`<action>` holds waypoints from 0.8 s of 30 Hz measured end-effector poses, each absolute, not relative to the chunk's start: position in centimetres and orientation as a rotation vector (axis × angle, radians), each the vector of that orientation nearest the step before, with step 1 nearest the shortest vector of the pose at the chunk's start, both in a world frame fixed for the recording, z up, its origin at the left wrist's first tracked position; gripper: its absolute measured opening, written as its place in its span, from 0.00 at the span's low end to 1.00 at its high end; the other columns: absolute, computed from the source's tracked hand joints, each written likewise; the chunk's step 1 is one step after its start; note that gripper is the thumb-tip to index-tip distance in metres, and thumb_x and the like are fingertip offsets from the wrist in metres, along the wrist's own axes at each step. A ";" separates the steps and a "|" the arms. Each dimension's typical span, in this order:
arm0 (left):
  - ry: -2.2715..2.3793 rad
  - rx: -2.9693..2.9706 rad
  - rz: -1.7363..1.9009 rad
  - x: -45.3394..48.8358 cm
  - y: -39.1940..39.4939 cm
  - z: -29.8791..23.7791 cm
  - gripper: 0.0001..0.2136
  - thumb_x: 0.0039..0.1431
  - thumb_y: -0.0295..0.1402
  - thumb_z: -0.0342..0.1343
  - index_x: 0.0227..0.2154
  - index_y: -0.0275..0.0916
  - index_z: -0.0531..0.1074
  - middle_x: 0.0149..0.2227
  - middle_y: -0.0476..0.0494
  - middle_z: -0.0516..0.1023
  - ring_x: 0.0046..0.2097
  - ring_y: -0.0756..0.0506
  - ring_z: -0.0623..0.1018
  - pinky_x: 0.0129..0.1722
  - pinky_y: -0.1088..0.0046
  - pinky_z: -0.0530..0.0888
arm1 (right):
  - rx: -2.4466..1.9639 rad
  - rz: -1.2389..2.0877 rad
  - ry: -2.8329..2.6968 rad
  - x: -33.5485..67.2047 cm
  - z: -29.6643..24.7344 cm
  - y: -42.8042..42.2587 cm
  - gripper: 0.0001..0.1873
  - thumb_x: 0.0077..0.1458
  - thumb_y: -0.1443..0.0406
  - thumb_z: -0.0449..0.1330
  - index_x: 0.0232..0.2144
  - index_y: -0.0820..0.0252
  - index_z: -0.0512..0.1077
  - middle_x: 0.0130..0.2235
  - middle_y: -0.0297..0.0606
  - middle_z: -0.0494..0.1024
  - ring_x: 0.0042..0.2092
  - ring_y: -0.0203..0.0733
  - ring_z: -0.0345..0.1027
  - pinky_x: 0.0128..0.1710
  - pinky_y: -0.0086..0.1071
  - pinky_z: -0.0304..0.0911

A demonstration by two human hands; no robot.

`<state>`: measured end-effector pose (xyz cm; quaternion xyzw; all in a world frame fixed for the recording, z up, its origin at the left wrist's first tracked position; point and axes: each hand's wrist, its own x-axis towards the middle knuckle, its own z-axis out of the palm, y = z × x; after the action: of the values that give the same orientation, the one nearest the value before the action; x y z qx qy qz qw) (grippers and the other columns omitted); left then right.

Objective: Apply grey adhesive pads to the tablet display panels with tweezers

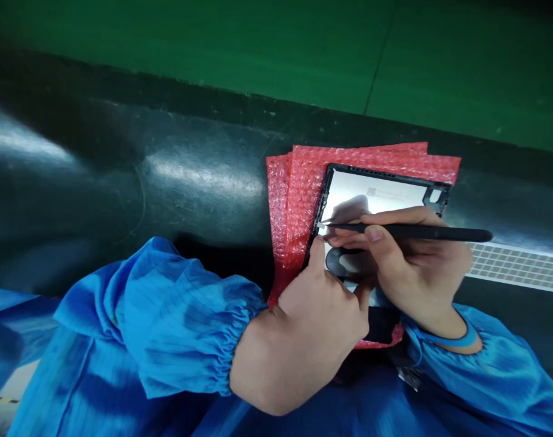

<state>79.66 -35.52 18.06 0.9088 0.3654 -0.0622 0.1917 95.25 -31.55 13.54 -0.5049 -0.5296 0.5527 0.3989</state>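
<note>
My right hand (417, 267) pinches black tweezers (440, 233) like a pen. Their tip meets a small whitish tab (322, 225) at the left edge of a tablet screen (349, 185). The screen lies back side up in a black frame, with a pale reflective back and a small printed code. My left hand (310, 328) holds the screen's lower left part, its index fingertip on the edge just below the tab. Its other fingers are curled and partly hidden. Both hands cover much of the screen's lower half.
Red bubble-wrap pouches (298, 200) lie under the screen on a dark, shiny bench top (203, 176). To the right is a white-edged sheet with a grid of small squares (522, 267). A green surface (258, 54) stretches beyond the bench's far edge.
</note>
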 end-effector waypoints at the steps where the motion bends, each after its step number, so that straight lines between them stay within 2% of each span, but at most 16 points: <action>1: 1.031 2.562 -0.177 79.6 -35.6 18.0 0.21 0.72 0.28 0.56 0.63 0.35 0.82 0.46 0.34 0.90 0.58 0.30 0.87 0.64 0.41 0.79 | -1.282 1.398 -1.344 95.3 13.5 -31.6 0.06 0.70 0.63 0.71 0.46 0.43 0.85 0.38 0.29 0.91 0.39 0.46 0.91 0.41 0.36 0.91; 6: 1.046 2.600 -0.151 79.4 -35.6 17.9 0.18 0.72 0.31 0.59 0.60 0.35 0.84 0.51 0.32 0.89 0.63 0.27 0.84 0.64 0.40 0.79 | -1.309 1.391 -1.364 95.4 13.5 -31.7 0.06 0.71 0.63 0.70 0.47 0.42 0.84 0.39 0.29 0.91 0.40 0.47 0.91 0.42 0.40 0.91; 11: 1.099 2.634 -0.091 79.5 -36.1 17.4 0.20 0.70 0.36 0.64 0.60 0.35 0.84 0.51 0.31 0.89 0.62 0.25 0.84 0.66 0.39 0.76 | -1.341 1.385 -1.368 95.3 13.7 -31.7 0.06 0.71 0.63 0.69 0.47 0.43 0.84 0.38 0.31 0.91 0.40 0.49 0.91 0.42 0.42 0.91; 13: 1.156 2.655 -0.079 79.6 -36.4 17.2 0.21 0.70 0.37 0.65 0.61 0.34 0.83 0.52 0.30 0.89 0.62 0.26 0.84 0.68 0.38 0.74 | -1.339 1.382 -1.367 95.3 13.8 -31.7 0.06 0.71 0.63 0.69 0.46 0.43 0.84 0.38 0.32 0.91 0.40 0.49 0.91 0.43 0.40 0.91; 18: 1.143 2.639 -0.082 79.7 -36.3 17.1 0.20 0.71 0.37 0.66 0.62 0.39 0.84 0.43 0.38 0.91 0.54 0.30 0.88 0.74 0.36 0.66 | -1.340 1.395 -1.363 95.3 13.8 -31.7 0.06 0.72 0.63 0.69 0.47 0.43 0.84 0.39 0.32 0.92 0.40 0.46 0.90 0.43 0.36 0.90; 22: 1.140 2.621 -0.066 79.4 -36.0 17.1 0.18 0.70 0.36 0.67 0.60 0.41 0.85 0.52 0.36 0.89 0.60 0.29 0.85 0.74 0.37 0.66 | -1.343 1.423 -1.352 95.4 13.7 -31.6 0.05 0.71 0.64 0.70 0.47 0.47 0.83 0.40 0.31 0.91 0.39 0.43 0.90 0.42 0.33 0.90; 24: 1.123 2.613 -0.073 79.2 -35.9 17.1 0.17 0.71 0.36 0.66 0.59 0.41 0.85 0.52 0.37 0.89 0.57 0.30 0.86 0.74 0.37 0.64 | -1.332 1.422 -1.343 95.4 13.5 -31.5 0.04 0.71 0.64 0.71 0.47 0.49 0.82 0.39 0.31 0.91 0.39 0.42 0.90 0.41 0.31 0.89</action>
<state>79.23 -35.86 17.06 0.9084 0.3904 -0.0255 0.1477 95.43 -31.52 13.50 -0.5209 -0.5255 0.5565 0.3778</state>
